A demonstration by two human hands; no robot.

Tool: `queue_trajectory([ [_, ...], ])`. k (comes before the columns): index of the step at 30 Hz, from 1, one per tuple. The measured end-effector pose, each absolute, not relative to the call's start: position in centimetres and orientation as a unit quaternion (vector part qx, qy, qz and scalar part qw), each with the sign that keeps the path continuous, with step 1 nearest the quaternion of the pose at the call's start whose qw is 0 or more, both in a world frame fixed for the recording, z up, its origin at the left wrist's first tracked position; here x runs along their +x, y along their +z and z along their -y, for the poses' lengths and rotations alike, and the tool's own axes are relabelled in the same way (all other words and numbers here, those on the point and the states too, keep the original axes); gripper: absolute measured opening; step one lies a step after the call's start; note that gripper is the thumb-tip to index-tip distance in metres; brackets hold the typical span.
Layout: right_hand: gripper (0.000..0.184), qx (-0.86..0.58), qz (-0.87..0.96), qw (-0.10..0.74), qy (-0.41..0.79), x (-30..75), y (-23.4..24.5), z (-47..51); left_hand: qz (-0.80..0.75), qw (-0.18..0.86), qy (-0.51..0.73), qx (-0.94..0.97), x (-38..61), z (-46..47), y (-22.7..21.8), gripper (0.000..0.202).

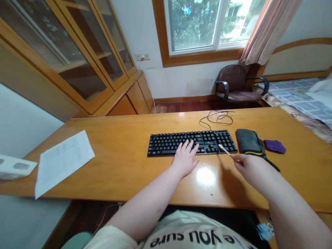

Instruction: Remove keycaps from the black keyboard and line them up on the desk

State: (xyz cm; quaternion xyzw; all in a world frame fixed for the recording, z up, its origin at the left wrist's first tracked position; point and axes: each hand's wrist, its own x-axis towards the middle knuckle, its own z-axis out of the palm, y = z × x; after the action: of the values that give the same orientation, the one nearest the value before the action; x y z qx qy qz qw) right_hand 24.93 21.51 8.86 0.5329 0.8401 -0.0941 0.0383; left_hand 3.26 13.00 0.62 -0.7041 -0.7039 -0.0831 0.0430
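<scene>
A black keyboard (168,141) lies across the wooden desk in front of me. My left hand (184,159) rests on its lower middle keys, palm down with the fingers spread. Pinched in my right hand (245,164) is a thin pale stick with a light tip, which looks like a cotton swab (225,149). Its tip is over the right part of the keyboard, by the arrow keys and number pad; whether it touches a key I cannot tell. Just beyond the right hand lies a dark grey pouch (248,140) with a yellow edge and a black strap.
A folded purple cloth (275,146) lies right of the pouch. The keyboard's cable (219,117) is looped near the desk's far edge. Printed paper (66,157) and a white box (17,167) are at the left. Beyond the wooden desk (116,148) stands a maroon armchair (233,81).
</scene>
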Motion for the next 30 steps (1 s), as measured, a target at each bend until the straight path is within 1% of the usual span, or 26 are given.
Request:
queue_trajectory([
  [3,0.035,0.54,-0.836,-0.008,-0.092,23.7,9.4,-22.3,0.703,0.043,-0.082,-0.705,3.3,-13.0,0.7,0.064],
  [5,0.036,0.535,-0.839,-0.018,-0.097,22.4,9.0,-23.2,0.703,0.042,-0.081,-0.706,3.2,-13.0,0.7,0.064],
  [13,0.04,0.539,-0.837,-0.007,-0.097,20.2,5.7,-25.6,0.702,0.043,-0.088,-0.705,3.2,-13.0,0.6,0.064],
  [24,0.034,0.528,-0.84,0.048,-0.118,23.9,5.6,-21.9,0.702,0.041,-0.087,-0.705,3.3,-13.1,0.4,0.064],
  [28,0.029,0.518,-0.846,0.031,-0.117,26.0,6.0,-20.8,0.702,0.042,-0.087,-0.706,3.2,-13.0,0.5,0.065],
  [30,0.028,0.522,-0.845,0.002,-0.116,26.6,7.0,-20.4,0.702,0.042,-0.086,-0.705,3.2,-13.0,0.5,0.065],
])
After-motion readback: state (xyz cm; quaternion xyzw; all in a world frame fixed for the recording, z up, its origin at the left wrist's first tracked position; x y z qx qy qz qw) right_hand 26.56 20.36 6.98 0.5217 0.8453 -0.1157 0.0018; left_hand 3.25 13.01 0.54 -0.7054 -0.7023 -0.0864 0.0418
